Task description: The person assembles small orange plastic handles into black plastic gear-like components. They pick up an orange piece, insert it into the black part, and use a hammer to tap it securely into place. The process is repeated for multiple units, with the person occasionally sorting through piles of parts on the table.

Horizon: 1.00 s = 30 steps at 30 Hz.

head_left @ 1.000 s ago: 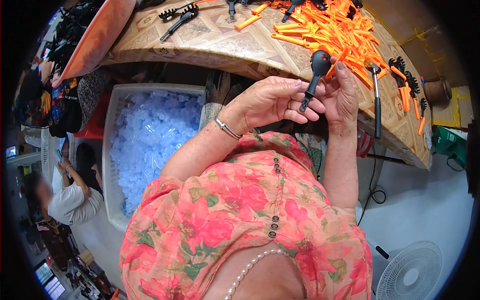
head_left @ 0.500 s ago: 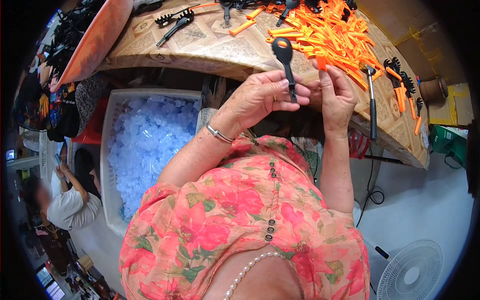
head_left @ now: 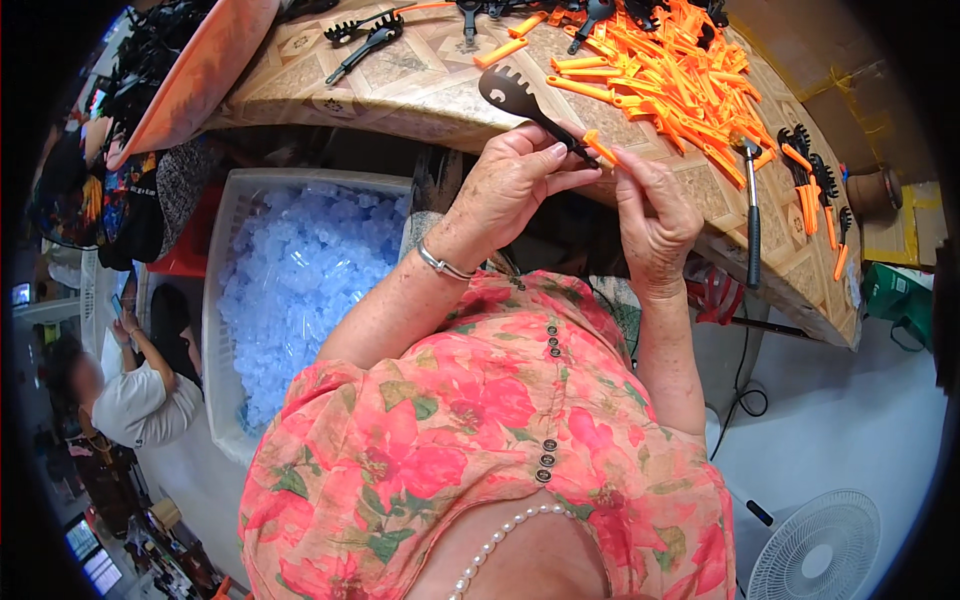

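Pinched between the thumb and fingers of my left hand (head_left: 515,185) is a black pasta server head (head_left: 512,95), its toothed bowl tilted up to the left. My right hand (head_left: 655,215) grips a small orange handle (head_left: 600,148) by its end. The handle's other end sits at the tip of the black shank, close to my left fingertips; I cannot tell whether the two parts are joined. Both hands are in front of the table's near edge. Beyond them lies a large pile of orange handles (head_left: 690,85).
The patterned table (head_left: 420,95) holds a hammer (head_left: 753,215), loose black heads (head_left: 370,45) and several orange-handled servers (head_left: 808,195) at right. Below left stands a white crate (head_left: 225,300) of bluish translucent pieces. A fan (head_left: 820,555) is at lower right, and a person (head_left: 145,400) at far left.
The pasta server head has tipped from upright to leaning left, its teeth now showing. My right hand has brought the orange handle left and down to the shank's tip.
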Motion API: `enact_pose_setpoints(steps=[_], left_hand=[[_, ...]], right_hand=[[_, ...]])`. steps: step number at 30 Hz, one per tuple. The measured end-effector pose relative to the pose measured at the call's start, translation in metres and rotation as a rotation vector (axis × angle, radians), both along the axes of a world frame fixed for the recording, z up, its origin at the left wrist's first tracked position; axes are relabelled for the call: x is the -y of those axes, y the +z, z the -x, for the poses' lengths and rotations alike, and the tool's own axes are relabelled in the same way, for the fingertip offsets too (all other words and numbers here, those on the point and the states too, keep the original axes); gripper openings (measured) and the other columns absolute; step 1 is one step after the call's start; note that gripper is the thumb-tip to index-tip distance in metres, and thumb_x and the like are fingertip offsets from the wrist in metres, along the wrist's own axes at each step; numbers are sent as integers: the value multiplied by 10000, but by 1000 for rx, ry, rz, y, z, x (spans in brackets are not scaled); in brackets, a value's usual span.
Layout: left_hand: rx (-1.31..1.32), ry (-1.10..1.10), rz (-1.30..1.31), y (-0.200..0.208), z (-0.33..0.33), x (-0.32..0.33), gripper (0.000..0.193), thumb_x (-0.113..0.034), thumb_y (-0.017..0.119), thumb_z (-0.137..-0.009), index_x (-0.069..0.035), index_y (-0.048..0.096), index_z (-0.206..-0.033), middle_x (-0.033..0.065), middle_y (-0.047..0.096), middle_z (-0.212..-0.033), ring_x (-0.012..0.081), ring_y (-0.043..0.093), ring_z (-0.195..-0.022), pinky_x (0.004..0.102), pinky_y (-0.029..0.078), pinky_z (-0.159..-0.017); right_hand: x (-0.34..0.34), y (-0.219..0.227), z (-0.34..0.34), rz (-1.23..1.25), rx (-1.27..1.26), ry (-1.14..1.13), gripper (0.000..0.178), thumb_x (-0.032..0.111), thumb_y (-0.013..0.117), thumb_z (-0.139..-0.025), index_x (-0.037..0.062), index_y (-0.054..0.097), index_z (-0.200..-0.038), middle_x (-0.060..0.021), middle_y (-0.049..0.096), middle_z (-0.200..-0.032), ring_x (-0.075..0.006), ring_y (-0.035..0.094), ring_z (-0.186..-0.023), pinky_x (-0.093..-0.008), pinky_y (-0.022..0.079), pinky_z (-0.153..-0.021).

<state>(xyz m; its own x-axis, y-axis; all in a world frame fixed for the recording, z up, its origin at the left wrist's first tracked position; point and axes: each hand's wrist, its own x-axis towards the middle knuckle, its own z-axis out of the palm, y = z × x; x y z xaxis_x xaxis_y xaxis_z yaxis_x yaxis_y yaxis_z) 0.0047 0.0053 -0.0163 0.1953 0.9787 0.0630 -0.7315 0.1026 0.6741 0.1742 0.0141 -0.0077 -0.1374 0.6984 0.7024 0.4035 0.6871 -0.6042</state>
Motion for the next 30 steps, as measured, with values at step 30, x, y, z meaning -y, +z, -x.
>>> enact_pose_setpoints(steps=[30], left_hand=[[-94,155,170,6,-2,4,211,-98,571,-923,73,602,-1042,148,647,-1014,197,656,-903,312,572,-810]], right_hand=[[2,-4,5,-168,172,19,310,-58,659,-776,65,686,-1059,-97,607,-919,-214,637,-811,-303,517,-691]])
